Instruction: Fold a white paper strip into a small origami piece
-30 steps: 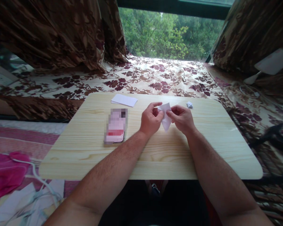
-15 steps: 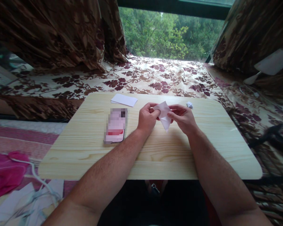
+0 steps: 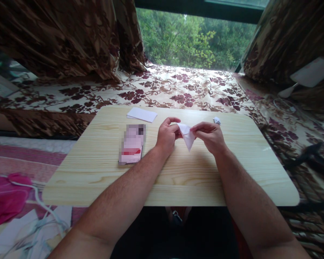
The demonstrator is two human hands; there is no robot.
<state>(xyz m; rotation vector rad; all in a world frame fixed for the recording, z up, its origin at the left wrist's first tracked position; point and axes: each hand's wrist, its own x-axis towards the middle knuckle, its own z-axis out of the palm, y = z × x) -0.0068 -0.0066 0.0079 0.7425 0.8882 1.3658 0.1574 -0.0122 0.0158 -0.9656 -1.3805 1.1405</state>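
A small white folded paper hangs point-down between my two hands, just above the light wooden table. My left hand pinches its left edge with thumb and fingers closed. On the other side my right hand pinches the right edge, fingers curled shut. Both forearms reach in from the near edge of the table.
A phone lies on the table left of my hands. A stack of white paper sheets sits at the far edge, and a tiny folded paper piece lies at the far right. Floral cloth and curtains surround the table; pink fabric lies lower left.
The upper flap of the paper has been folded down, so it now shows as a downward-pointing triangle. My hands stayed almost in place, pinching its two sides.
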